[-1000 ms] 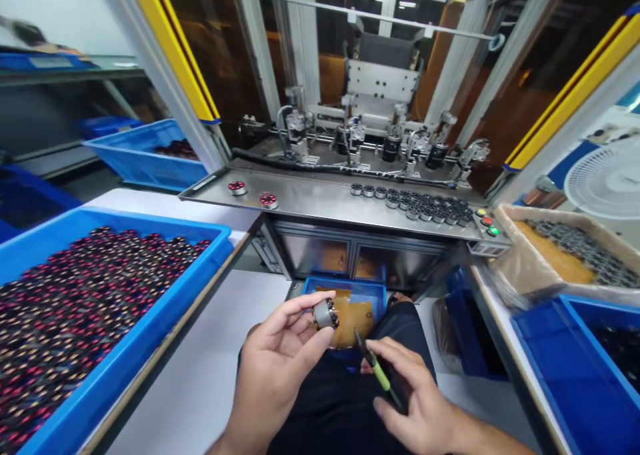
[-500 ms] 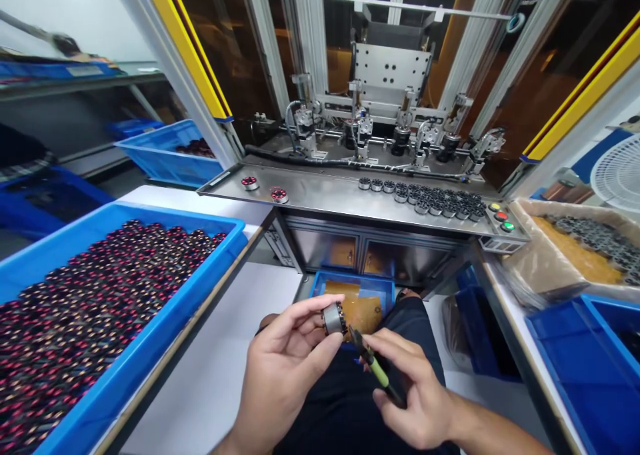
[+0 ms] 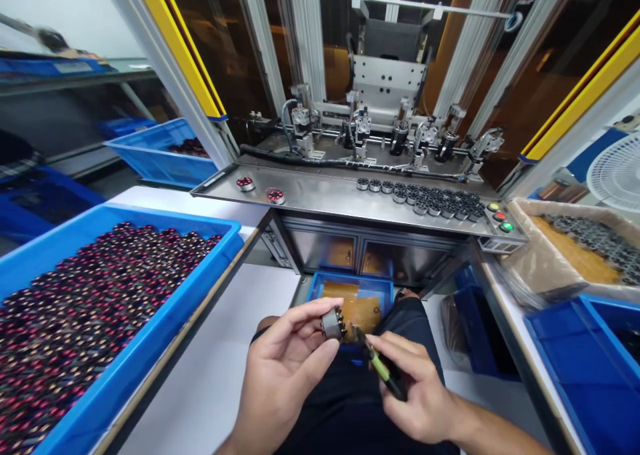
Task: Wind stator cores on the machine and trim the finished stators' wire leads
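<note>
Between the thumb and fingers of my left hand [image 3: 287, 365] is a motor stator [image 3: 332, 323], a short grey cylinder with dark teeth, its toothed face turned to the right. My right hand [image 3: 417, 382] is closed around a pair of cutters [image 3: 383, 365] with green and black handles. The cutters' dark tip points up and left at the stator, with a small gap between them. Below both hands, a blue bin [image 3: 315, 288] with amber sheets in it sits on the floor.
Wound red stators fill a blue tray [image 3: 220, 227] at left. Two red stators [image 3: 275, 196] and rows of dark stators [image 3: 440, 200] sit on the machine's metal ledge [image 3: 320, 192]. Right are buttons [image 3: 500, 216], a lined box of grey parts [image 3: 520, 218] and a blue bin [image 3: 555, 335].
My right hand has drawn the cutters slightly right and down, away from the stator. The stator has tilted a little in my left hand. The camera view has shifted slightly.
</note>
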A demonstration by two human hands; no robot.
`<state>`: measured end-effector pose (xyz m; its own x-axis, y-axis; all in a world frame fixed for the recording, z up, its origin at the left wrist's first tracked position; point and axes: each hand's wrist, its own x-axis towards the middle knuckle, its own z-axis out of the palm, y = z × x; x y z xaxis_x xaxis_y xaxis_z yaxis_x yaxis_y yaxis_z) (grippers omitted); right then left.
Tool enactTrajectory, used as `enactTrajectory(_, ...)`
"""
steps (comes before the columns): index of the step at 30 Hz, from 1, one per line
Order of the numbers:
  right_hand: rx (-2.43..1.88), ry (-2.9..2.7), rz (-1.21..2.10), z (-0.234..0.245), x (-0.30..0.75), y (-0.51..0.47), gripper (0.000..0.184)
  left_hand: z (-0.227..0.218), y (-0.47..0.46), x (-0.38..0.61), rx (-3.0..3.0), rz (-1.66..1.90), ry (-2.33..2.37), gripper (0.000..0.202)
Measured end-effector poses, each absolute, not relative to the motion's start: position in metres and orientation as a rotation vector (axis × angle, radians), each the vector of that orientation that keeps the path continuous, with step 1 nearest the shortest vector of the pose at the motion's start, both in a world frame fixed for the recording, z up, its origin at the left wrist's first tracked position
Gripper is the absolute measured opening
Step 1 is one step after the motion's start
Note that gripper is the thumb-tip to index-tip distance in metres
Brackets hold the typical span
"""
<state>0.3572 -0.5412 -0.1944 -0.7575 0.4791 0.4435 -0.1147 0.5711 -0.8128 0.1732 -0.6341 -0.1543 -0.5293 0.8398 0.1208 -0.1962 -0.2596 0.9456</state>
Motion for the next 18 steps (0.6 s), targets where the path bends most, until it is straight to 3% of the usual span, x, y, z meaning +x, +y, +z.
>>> enactTrajectory(7,-0.194,-2.115,1.209,-0.19,0.3557,-0.5418,0.089,-0.1549,-0.6367,0.1771,0.879,1.911,1.361,0.02)
enactTrajectory(18,-0.152,-2.131,1.188,-0.1923,0.35,-0.5379,0.088,-0.1545,-0.6391,0.1767,0.877,1.897,1.397,0.018)
